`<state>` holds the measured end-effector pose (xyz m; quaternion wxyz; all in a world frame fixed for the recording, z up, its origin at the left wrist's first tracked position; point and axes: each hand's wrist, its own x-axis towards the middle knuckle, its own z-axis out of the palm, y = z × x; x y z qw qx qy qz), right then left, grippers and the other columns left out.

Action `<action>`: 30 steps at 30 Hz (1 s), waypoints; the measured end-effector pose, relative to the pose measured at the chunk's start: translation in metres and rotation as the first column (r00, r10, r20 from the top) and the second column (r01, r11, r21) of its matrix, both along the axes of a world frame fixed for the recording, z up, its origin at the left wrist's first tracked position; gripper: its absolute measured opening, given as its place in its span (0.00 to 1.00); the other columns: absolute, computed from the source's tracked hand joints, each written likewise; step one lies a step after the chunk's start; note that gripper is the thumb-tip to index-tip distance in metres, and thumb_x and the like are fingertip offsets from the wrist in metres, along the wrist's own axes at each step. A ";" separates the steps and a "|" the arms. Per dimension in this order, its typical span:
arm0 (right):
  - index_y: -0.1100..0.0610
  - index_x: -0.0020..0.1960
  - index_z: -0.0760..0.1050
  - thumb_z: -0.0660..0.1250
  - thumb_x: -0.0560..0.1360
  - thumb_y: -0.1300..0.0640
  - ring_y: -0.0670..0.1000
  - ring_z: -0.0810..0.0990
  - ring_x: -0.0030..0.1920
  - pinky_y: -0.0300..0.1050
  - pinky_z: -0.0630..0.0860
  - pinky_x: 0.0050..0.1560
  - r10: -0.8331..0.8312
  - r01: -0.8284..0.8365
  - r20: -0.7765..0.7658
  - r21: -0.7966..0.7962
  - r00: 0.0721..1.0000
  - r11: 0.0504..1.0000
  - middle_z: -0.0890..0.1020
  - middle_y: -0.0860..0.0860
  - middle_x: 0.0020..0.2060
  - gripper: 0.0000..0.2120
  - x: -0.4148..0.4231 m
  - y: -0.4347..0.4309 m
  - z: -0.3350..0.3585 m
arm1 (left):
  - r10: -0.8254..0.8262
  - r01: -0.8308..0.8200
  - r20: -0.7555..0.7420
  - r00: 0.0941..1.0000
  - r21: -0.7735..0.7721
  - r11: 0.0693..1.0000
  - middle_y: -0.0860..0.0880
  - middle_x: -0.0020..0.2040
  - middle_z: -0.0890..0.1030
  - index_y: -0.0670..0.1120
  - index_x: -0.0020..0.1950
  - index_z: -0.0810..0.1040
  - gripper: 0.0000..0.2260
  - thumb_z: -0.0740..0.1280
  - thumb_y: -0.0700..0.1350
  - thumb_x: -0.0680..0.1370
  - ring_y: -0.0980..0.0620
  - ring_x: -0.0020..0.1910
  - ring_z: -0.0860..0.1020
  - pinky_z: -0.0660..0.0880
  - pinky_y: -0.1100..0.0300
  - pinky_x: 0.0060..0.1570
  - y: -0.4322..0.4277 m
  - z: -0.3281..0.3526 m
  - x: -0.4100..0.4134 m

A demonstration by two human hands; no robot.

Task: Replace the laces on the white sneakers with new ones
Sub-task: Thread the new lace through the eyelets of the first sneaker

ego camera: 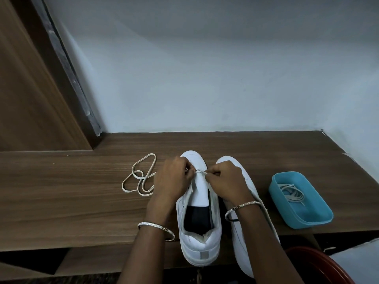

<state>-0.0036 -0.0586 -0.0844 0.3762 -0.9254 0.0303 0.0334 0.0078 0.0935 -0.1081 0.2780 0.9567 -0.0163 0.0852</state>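
Two white sneakers stand side by side on the wooden table, toes pointing away from me. The left sneaker (pixel 200 232) has its tongue exposed and a short stretch of white lace (pixel 200 171) crosses it near the toe end. My left hand (pixel 173 179) pinches one end of that lace and my right hand (pixel 225 179) pinches the other. The right sneaker (pixel 244 175) lies mostly under my right forearm. A loose cream lace (pixel 141 177) lies coiled on the table to the left of my left hand.
A blue plastic tray (pixel 320 219) holding grey laces (pixel 292 193) sits to the right of the shoes. The wooden table (pixel 71 191) meets a pale wall behind and a wooden panel at the left. A red-brown round object (pixel 320 265) shows at the bottom right.
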 end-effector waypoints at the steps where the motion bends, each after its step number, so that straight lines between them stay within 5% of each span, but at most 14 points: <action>1: 0.53 0.48 0.86 0.67 0.75 0.58 0.50 0.81 0.44 0.39 0.70 0.44 -0.001 0.001 -0.005 0.017 1.000 1.000 0.85 0.50 0.39 0.09 0.001 -0.001 -0.001 | -0.001 0.001 -0.009 1.000 0.000 1.000 0.50 0.42 0.83 0.49 0.43 0.84 0.06 0.68 0.46 0.76 0.48 0.44 0.81 0.79 0.49 0.42 0.000 0.000 0.000; 6: 0.54 0.49 0.86 0.67 0.74 0.60 0.48 0.78 0.40 0.41 0.71 0.43 -0.008 0.009 -0.017 0.068 1.000 0.998 0.80 0.46 0.33 0.10 0.004 -0.004 -0.005 | 0.001 -0.001 0.000 1.000 0.026 1.000 0.50 0.44 0.82 0.48 0.44 0.82 0.07 0.66 0.49 0.77 0.48 0.45 0.80 0.78 0.50 0.43 -0.002 -0.003 0.001; 9: 0.54 0.50 0.86 0.68 0.74 0.59 0.47 0.78 0.41 0.41 0.71 0.43 -0.004 0.008 -0.032 0.103 0.999 0.995 0.83 0.49 0.37 0.10 0.005 -0.005 -0.006 | -0.002 0.002 0.002 1.000 0.025 1.000 0.49 0.46 0.82 0.49 0.45 0.81 0.07 0.66 0.50 0.77 0.47 0.46 0.79 0.77 0.50 0.44 -0.005 -0.009 0.001; 18: 0.54 0.49 0.87 0.68 0.74 0.60 0.49 0.83 0.46 0.45 0.78 0.50 -0.019 0.031 -0.068 0.174 0.997 0.984 0.86 0.50 0.42 0.09 0.007 -0.009 -0.008 | 0.055 -0.077 -0.090 0.994 -0.260 0.962 0.57 0.41 0.82 0.50 0.38 0.80 0.08 0.66 0.47 0.77 0.53 0.45 0.81 0.78 0.52 0.46 -0.002 -0.017 0.006; 30: 0.55 0.49 0.87 0.67 0.73 0.63 0.49 0.82 0.45 0.44 0.77 0.47 -0.018 0.045 -0.111 0.250 0.994 0.967 0.86 0.51 0.41 0.11 0.008 -0.008 -0.008 | 0.040 -0.052 -0.063 0.997 -0.190 0.980 0.57 0.35 0.78 0.53 0.35 0.77 0.09 0.68 0.50 0.75 0.53 0.39 0.79 0.74 0.56 0.38 -0.005 -0.015 0.004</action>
